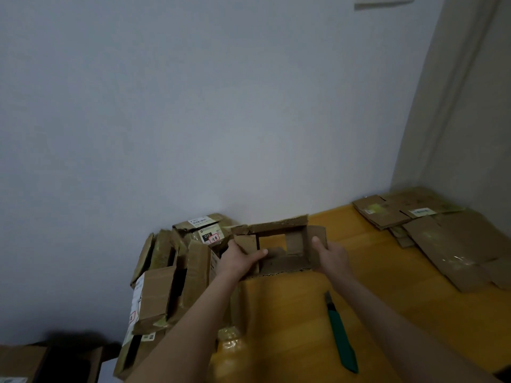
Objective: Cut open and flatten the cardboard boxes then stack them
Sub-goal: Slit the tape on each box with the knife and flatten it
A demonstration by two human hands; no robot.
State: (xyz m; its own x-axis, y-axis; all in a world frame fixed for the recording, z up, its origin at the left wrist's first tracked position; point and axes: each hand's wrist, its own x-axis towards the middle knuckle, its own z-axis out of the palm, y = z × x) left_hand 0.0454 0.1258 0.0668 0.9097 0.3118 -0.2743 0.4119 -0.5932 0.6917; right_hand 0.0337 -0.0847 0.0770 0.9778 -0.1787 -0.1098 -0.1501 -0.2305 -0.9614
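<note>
1. Between the two grips, the cardboard box [287,265] sits open at both ends, so the yellow table [290,313] shows through its far opening. Whether its lower edge touches the table cannot be told.
2. The left grip [240,261] clasps the box's left wall. The thumb lies along the outer face and one finger reaches into the opening.
3. The right grip [331,258] clasps the box's right side flap. The thumb presses on the near face and the other fingers are hidden behind the cardboard.
4. Beyond both grips, the box's torn upper flap [276,225] stands toward the pale wall [193,106].
5. Nearer the person than the right grip, a green utility knife [341,335] lies flat on the table, apart from both hands and just beside the right forearm.
6. Left of the left grip, a pile of unflattened boxes [171,272] leans against the wall. The left forearm crosses in front of it.
7. Just beyond the left grip, one box in that pile bears a label reading "010" [210,236].
8. Well right of the right grip, flattened cardboard sheets [442,239] lie overlapping on the table, reaching into the corner by a pale door frame [456,106].
9. Far below and left of the left grip, lower than the table, a dark open box [41,363] shows at the picture's edge.
</note>
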